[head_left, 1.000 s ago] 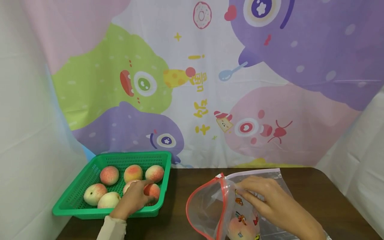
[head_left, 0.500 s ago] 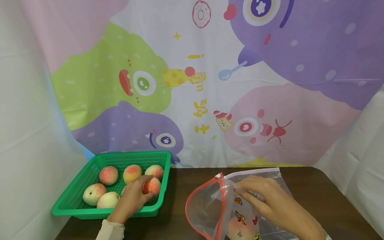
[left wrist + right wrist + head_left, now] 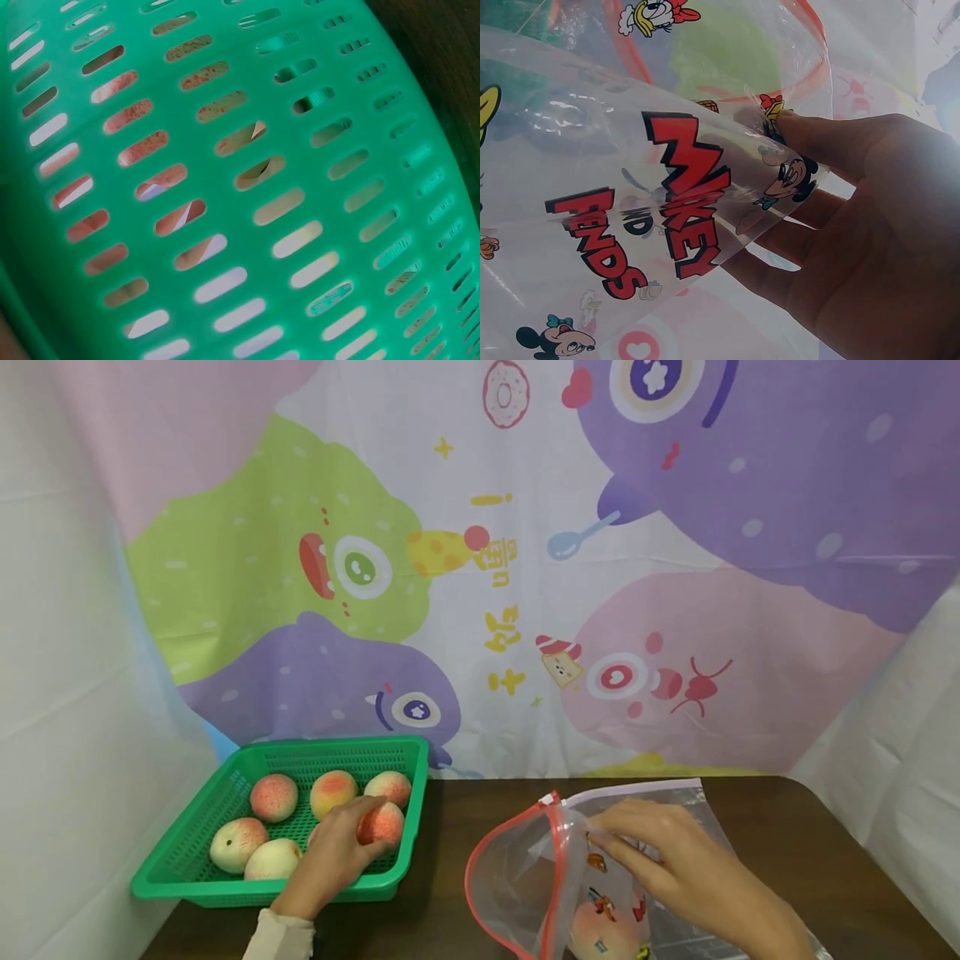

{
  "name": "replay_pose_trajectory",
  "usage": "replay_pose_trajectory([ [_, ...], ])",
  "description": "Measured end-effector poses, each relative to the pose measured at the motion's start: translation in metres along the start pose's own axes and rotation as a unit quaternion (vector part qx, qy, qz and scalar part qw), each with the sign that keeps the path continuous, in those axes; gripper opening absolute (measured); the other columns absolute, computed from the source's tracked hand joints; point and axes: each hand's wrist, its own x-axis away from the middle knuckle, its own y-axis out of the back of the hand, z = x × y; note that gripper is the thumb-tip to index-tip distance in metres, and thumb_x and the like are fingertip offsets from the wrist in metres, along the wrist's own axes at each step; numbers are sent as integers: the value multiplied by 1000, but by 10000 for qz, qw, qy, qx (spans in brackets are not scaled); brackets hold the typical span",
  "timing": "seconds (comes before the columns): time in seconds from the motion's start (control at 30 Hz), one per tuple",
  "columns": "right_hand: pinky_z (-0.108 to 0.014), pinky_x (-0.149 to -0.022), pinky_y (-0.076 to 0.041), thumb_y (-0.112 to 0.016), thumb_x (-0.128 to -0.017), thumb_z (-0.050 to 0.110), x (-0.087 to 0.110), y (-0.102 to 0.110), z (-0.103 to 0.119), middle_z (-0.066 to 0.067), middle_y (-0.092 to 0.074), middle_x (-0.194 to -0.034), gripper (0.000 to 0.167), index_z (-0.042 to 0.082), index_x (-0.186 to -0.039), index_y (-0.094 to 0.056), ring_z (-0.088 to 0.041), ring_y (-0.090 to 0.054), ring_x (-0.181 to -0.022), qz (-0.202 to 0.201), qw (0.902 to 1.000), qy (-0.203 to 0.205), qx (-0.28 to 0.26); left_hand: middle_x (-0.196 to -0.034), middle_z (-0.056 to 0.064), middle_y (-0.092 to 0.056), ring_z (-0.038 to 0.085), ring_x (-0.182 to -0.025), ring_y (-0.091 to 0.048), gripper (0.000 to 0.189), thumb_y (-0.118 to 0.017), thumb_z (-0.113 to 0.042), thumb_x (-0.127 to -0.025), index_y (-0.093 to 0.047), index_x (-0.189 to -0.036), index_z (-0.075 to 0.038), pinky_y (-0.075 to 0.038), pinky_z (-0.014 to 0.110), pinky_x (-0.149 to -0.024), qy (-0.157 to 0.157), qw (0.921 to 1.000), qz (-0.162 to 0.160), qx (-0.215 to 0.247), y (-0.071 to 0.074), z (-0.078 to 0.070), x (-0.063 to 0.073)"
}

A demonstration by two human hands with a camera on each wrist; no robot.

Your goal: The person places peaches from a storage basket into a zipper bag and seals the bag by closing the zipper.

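Observation:
My left hand (image 3: pixel 333 853) reaches into the green basket (image 3: pixel 217 891) and holds a red-blushed peach (image 3: pixel 385 825) near its right side, fingers over the top and thumb on the near side. My right hand (image 3: pixel 686 872) pinches the side of a clear zip bag (image 3: pixel 517 881) with a red zip edge. The bag's mouth gapes toward the basket, and a peach (image 3: pixel 596 927) lies inside it. In the right wrist view, thumb and fingers hold the cartoon-printed plastic (image 3: pixel 592 165). The left wrist view is filled by the basket's slotted wall (image 3: pixel 247 172), with the left hand's grip hidden.
Several more peaches lie in the basket, among them a pale one (image 3: pixel 237 845) and an orange one (image 3: pixel 333 793). Flat clear plastic with a pale strip (image 3: pixel 637 789) lies under the right hand on the dark table (image 3: pixel 450 827). A printed cloth (image 3: pixel 480 710) hangs behind.
My left hand's fingers have closed around the red peach at the basket's right side, and the peach has risen slightly. My right hand and the bag have stayed still.

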Motion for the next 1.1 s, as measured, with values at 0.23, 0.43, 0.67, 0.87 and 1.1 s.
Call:
replay_pose_trajectory([
  [0.23,-19,-69,-48,-68,-94,8,0,1,0,21,-63,-86,27,31,-106,-71,1,-57,-79,-35,10000,54,-4,-124,8,-66,30,-111,-63,57,-88,-15,-75,-65,-127,-11,-52,52,-88,-92,9999,-109,-26,-1,-1,-2],
  [0.43,-20,-71,-50,-68,-94,7,-1,2,1,22,-66,-96,28,32,-108,-71,0,-60,-85,-43,10000,49,27,-124,10,-65,32,-112,-63,56,-89,-15,-74,-66,-126,-9,-52,53,-87,-186,9993,-302,-126,-1,-2,-3],
  [0.67,-14,-69,-46,-70,-90,2,1,-4,-2,18,-64,-87,30,27,-108,-71,0,-57,-79,-161,9993,301,-176,-126,18,-63,38,-113,-61,60,-89,-15,-74,-64,-127,-2,-53,53,-89,-342,9978,-480,-315,2,-4,2],
  [0.87,-15,-70,-47,-68,-93,3,1,-6,-3,18,-66,-92,30,28,-110,-71,0,-59,-80,-94,9993,305,-214,-126,21,-63,40,-116,-59,62,-89,-16,-73,-64,-127,1,-51,54,-92,-528,9955,-708,-351,7,-12,7],
  [1.1,-14,-71,-47,-68,-92,2,0,-6,-4,17,-66,-91,31,27,-111,-71,0,-59,-80,-110,9991,357,-190,-125,20,-63,40,-114,-60,63,-90,-14,-71,-64,-126,1,-52,55,-90,-754,9922,-926,-358,16,-23,7],
])
